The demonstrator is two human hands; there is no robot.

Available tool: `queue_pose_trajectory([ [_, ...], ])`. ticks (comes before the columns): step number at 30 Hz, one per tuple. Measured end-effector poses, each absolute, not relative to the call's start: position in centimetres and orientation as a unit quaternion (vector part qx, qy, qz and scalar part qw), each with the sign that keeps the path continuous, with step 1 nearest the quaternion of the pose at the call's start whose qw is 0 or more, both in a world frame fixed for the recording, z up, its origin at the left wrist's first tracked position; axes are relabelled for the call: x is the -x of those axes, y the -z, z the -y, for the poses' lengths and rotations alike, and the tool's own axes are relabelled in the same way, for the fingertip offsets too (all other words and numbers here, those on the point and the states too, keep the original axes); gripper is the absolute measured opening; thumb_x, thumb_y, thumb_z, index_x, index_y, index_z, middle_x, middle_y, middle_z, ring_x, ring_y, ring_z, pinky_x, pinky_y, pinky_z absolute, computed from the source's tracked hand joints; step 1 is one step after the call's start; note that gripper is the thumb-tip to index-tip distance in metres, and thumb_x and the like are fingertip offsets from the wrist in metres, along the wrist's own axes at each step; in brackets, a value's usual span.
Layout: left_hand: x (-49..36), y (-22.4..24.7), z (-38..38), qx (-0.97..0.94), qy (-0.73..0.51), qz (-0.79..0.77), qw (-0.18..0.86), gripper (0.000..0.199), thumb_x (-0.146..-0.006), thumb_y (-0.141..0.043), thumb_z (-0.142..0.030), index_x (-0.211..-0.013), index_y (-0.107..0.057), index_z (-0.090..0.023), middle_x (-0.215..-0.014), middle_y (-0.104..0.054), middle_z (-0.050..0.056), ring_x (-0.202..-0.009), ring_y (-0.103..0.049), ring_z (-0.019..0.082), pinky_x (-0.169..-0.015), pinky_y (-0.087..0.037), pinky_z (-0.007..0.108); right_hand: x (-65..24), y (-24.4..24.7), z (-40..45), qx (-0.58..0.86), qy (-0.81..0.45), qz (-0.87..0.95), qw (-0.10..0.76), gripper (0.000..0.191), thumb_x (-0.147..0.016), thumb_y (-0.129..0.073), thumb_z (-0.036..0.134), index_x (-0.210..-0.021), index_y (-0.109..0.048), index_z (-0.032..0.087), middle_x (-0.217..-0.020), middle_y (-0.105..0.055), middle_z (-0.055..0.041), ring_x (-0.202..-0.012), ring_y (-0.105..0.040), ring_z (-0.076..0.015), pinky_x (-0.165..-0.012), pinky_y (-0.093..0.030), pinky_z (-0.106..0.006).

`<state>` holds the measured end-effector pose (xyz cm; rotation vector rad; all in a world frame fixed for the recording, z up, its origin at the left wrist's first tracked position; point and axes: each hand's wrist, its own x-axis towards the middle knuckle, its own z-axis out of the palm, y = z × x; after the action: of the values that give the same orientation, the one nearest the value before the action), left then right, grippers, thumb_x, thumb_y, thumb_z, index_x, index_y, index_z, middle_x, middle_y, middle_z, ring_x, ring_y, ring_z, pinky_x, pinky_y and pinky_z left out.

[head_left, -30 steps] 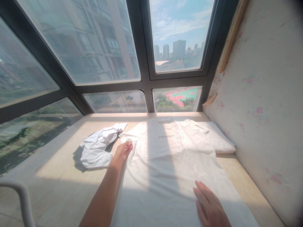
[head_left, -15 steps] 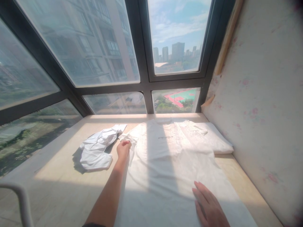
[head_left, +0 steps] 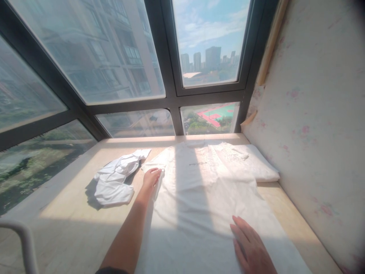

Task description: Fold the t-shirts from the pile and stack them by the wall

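A white T-shirt [head_left: 196, 190] lies spread on the pale wooden surface, its collar toward the window and small dark lettering across the chest. My left hand [head_left: 151, 178] rests at the shirt's left sleeve, fingers extended over the sleeve's lower edge. Low on the right part of the shirt, my right hand [head_left: 251, 243] lies flat with its fingers stretched out. Left of my left hand is a crumpled white garment [head_left: 115, 182], apart from the shirt.
A folded white cloth [head_left: 261, 163] lies partly under the shirt's right sleeve, near the flowered wall [head_left: 308, 144]. Dark window frames [head_left: 211, 99] border the wooden surface [head_left: 62, 201] at the back. A curved pale rail [head_left: 24, 236] stands at the lower left.
My left hand has loosened from a pinch on the sleeve, which now lies flatter. My right hand stays on the shirt. The view has shifted slightly.
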<state>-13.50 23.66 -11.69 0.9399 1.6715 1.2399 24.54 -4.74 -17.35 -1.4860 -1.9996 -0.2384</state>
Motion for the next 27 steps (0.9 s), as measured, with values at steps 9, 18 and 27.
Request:
queue_pose_trajectory([
  [9, 15.4, 11.3, -23.0, -0.376, -0.497, -0.718, 0.309, 0.025, -0.095, -0.063, -0.038, -0.1, -0.063, -0.014, -0.082, -0.064, -0.001, -0.061, -0.058, 0.009, -0.057, -0.051, 0.023, -24.5, 17.5, 4.8, 0.567, 0.072, 0.757, 0.317, 0.034, -0.093, -0.052, 0.024, -0.127, -0.061, 0.023, -0.136, -0.063, -0.0074, -0.124, -0.06, -0.0245, -0.098, -0.053, -0.038],
  [18, 15.7, 11.4, -23.1, -0.442, -0.457, -0.694, 0.338, 0.037, -0.073, -0.078, -0.029, -0.104, -0.068, -0.012, -0.066, -0.061, -0.002, -0.051, -0.054, 0.009, -0.049, -0.046, 0.021, -24.3, 17.8, 5.0, 0.58, 0.049, 0.75, 0.313, 0.035, -0.093, -0.053, 0.024, -0.128, -0.06, 0.023, -0.139, -0.061, -0.0066, -0.128, -0.058, -0.0241, -0.101, -0.052, -0.039],
  [27, 17.2, 11.4, -23.3, -0.493, -0.406, -0.731, 0.238, 0.039, -0.067, -0.074, -0.038, -0.099, -0.071, -0.017, -0.074, -0.067, 0.003, -0.049, -0.058, 0.013, -0.047, -0.044, 0.024, -24.4, 17.9, 5.2, 0.591, 0.031, 0.747, 0.304, 0.038, -0.094, -0.052, 0.023, -0.131, -0.058, 0.024, -0.141, -0.059, -0.0068, -0.131, -0.056, -0.0256, -0.103, -0.053, -0.042],
])
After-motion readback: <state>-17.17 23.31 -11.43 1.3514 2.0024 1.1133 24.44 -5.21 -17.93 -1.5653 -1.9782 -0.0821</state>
